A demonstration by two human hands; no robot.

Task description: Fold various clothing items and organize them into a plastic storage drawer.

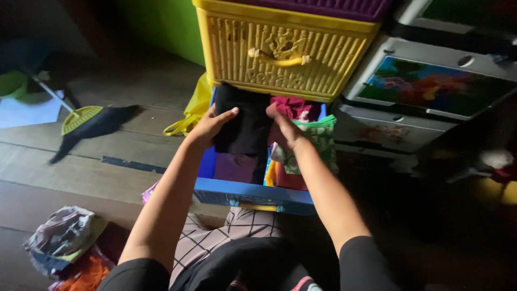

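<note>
Folded black cloth garment [245, 121] held upright over the open blue plastic drawer [253, 194]; left hand [210, 126] and right hand [285, 126] grip its side edges, fingers curled closed, below a yellow woven-pattern drawer [280, 48].

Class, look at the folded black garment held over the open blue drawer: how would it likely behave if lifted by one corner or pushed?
The black garment is probably floppy: it hangs between the left hand and right hand. It likely weighs little, since fingertips alone seem to support it. Pushed into the blue drawer, it would probably crumple rather than slide.
</note>
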